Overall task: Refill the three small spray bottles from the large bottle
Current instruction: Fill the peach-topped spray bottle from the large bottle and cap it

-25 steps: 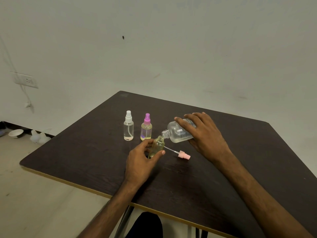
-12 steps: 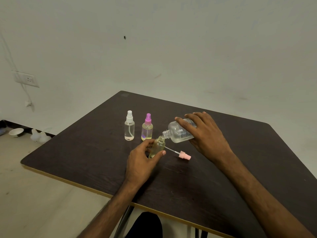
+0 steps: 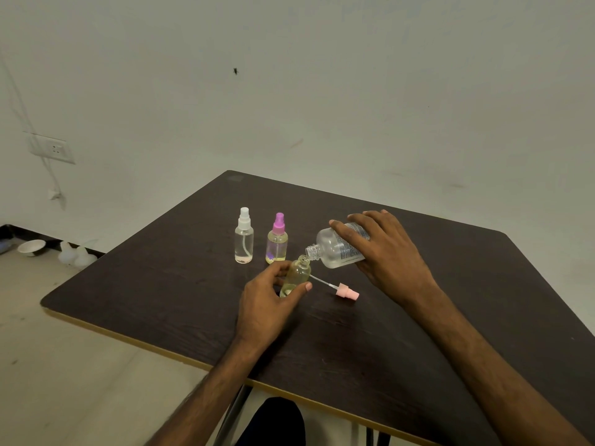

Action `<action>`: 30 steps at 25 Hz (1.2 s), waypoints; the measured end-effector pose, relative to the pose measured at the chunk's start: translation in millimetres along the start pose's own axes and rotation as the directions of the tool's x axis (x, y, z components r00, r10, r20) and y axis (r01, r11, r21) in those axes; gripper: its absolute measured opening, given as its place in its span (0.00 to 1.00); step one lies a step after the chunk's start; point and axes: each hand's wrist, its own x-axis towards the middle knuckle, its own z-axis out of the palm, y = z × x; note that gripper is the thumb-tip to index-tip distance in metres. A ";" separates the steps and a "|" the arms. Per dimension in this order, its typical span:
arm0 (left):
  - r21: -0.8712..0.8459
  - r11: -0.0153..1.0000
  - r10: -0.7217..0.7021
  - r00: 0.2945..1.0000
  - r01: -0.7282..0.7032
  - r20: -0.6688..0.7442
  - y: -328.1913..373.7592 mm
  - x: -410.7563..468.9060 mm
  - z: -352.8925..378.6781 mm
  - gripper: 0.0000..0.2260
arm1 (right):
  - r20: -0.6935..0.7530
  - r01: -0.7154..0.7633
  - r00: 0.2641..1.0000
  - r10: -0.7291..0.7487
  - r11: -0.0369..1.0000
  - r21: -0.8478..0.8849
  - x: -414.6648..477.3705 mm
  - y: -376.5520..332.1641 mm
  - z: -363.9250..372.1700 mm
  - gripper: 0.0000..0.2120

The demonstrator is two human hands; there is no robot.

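Right hand point(image 3: 386, 252) grips the tilted large bottle point(image 3: 335, 249), neck at the open small bottle point(image 3: 294, 276) clasped by the left hand point(image 3: 267, 304), mid-table point(image 3: 161, 284).

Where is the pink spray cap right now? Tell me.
In the head view, the pink spray cap lies on the table, right of the open small bottle and just below the tilted large bottle.

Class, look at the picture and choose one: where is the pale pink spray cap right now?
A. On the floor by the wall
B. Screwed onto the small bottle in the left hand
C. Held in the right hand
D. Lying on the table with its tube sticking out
D: the pale pink spray cap lies on the table beside the open small bottle that the left hand holds.
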 end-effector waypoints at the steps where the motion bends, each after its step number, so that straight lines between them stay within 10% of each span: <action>1: 0.000 1.000 0.000 1.000 0.000 0.000 0.0 0.0 -0.1 0.22 | 0.002 0.001 1.000 -0.001 1.000 -0.001 0.3 -0.1 -0.2 0.44; 30: -0.004 1.000 0.011 1.000 -0.011 -0.005 -0.2 0.0 -0.6 0.19 | -0.001 0.000 1.000 0.000 1.000 -0.010 2.6 -0.8 -1.5 0.43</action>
